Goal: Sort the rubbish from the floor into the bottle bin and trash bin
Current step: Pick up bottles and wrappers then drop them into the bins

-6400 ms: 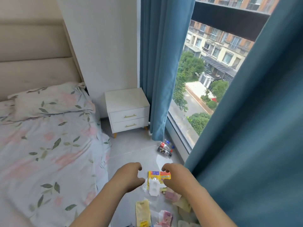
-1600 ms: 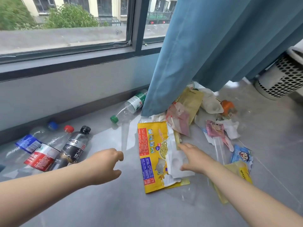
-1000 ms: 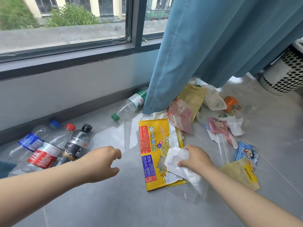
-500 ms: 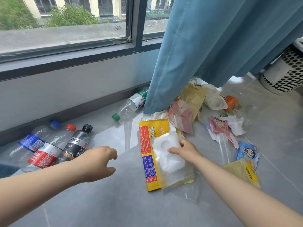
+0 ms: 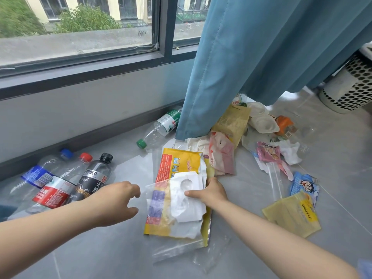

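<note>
My right hand (image 5: 210, 193) pinches a white moulded paper sheet (image 5: 188, 198) inside a clear plastic bag, lifted just above a yellow snack wrapper (image 5: 178, 164) on the grey floor. My left hand (image 5: 115, 203) hovers open just left of the bag, fingers curled, holding nothing. Three bottles lie by the wall at left: a blue-capped one (image 5: 43, 171), a red-labelled one (image 5: 58, 190) and a black one (image 5: 94, 176). A green-capped bottle (image 5: 161, 128) lies half under the blue curtain (image 5: 261, 57). A white perforated bin (image 5: 350, 87) stands at far right.
More wrappers litter the floor to the right: a tan pouch (image 5: 231, 121), a pink packet (image 5: 221, 156), white trays (image 5: 262, 121), an orange item (image 5: 283, 122), a blue cartoon packet (image 5: 304, 185) and a pale yellow bag (image 5: 291, 214). The window wall runs along the left.
My right hand took hold of the white sheet and bag and has drawn them up and left over the yellow wrapper. My left hand has edged toward them.
</note>
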`<action>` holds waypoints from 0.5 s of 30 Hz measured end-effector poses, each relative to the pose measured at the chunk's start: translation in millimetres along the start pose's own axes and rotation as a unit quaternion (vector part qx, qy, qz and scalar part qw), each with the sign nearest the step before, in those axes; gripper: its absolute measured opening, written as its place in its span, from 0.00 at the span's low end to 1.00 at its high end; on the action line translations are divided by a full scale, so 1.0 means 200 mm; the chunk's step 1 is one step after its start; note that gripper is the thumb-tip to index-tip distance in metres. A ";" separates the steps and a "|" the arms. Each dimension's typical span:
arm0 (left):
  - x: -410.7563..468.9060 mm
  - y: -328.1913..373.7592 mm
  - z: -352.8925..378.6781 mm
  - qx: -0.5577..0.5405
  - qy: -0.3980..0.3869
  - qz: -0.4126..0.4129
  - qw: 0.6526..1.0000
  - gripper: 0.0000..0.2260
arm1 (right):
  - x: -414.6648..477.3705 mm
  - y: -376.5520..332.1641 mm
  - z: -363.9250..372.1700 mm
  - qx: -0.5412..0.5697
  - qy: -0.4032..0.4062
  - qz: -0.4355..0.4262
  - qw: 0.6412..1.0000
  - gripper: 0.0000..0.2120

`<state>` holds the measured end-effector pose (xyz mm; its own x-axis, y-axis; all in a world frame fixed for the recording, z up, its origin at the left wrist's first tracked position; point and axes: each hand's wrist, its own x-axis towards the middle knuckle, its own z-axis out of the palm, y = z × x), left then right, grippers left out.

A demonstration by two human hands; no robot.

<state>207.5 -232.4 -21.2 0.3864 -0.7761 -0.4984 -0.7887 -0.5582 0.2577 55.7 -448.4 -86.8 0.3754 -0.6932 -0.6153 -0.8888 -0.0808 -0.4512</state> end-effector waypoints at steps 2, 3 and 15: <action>0.00 0.00 0.00 -0.001 -0.001 -0.002 1.000 0.17 | 0.01 0.01 0.03 -0.028 -0.012 0.008 0.999 0.39; 0.00 0.00 0.00 -0.002 0.000 -0.003 1.000 0.17 | 0.01 0.01 0.04 -0.038 -0.016 0.015 0.999 0.34; 0.01 -0.03 0.01 -0.002 0.002 -0.014 1.000 0.18 | -0.03 0.03 0.06 0.124 0.054 -0.001 0.991 0.14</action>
<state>212.4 -229.0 -25.9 0.4099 -0.7618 -0.5017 -0.7763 -0.5801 0.2466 51.0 -436.1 -94.1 0.3350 -0.7668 -0.5475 -0.7909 0.0869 -0.6057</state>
